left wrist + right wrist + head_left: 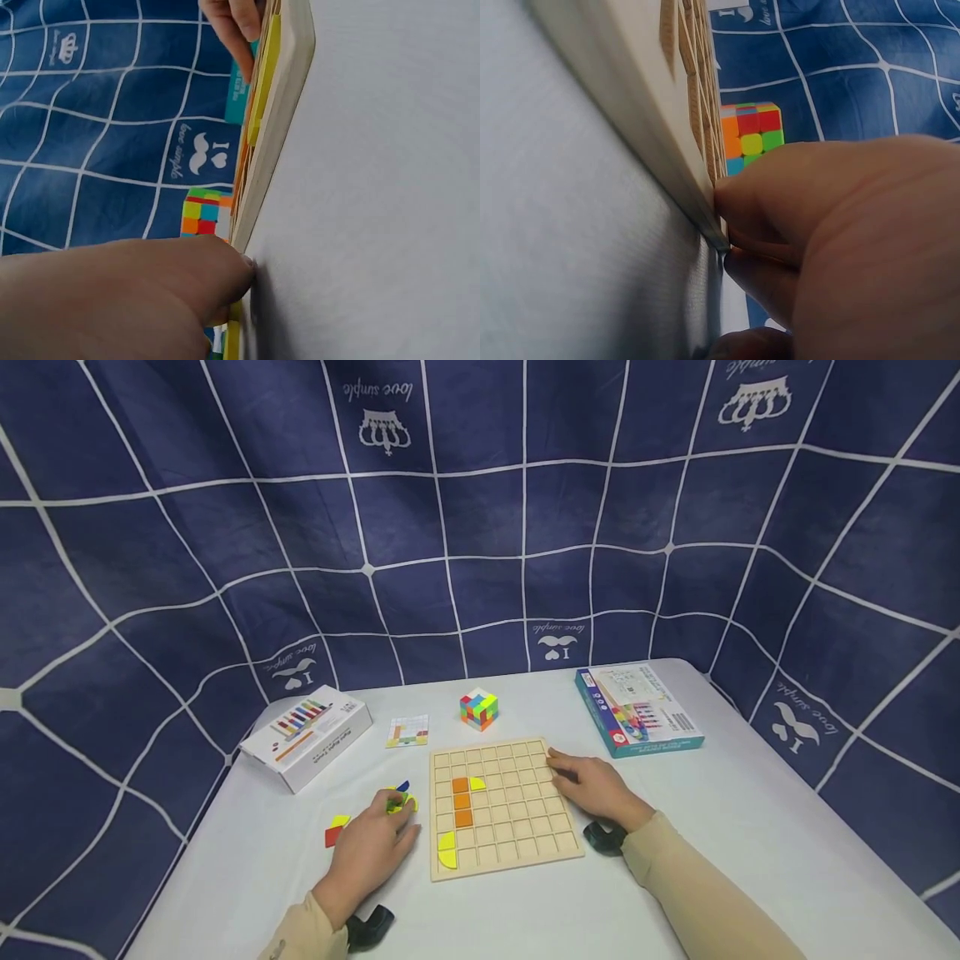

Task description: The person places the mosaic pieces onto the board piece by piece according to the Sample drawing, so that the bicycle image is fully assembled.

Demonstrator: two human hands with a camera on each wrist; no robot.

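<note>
Fingers of my left hand [371, 850] are bent loosely over a small cluster of coloured pieces, with the thumb standing apart from them on the near side. Under and beside my fingertips I see a green piece [393, 807], some yellow, and a blue piece [403, 786] at the far side; the fingertips cover part of the cluster, so I cannot tell which of these they touch. A red piece [333, 836] and a yellow piece [341, 820] lie together to the left of that hand.

Just right of the cluster, flat on the white table [525, 910], lies my wooden board [517, 827], divided into square cells. In its 2nd column from the left sit 3 orange tiles [462, 802] in a line, and a rounded yellow tile [477, 783] fills part of the cell right of the farthest. Another 2 yellow tiles [447, 852] sit in the 1st column, towards the near left corner.

My right hand [597, 787] has its thumb and fingertips against the board's right edge, near the far corner; whether they grip it or only rest there, I cannot tell.

Beyond the board stands a colourful cube [479, 709], with a pattern card [408, 731] and a white box [307, 735] to its left and a teal box [639, 710] to its right.
</note>
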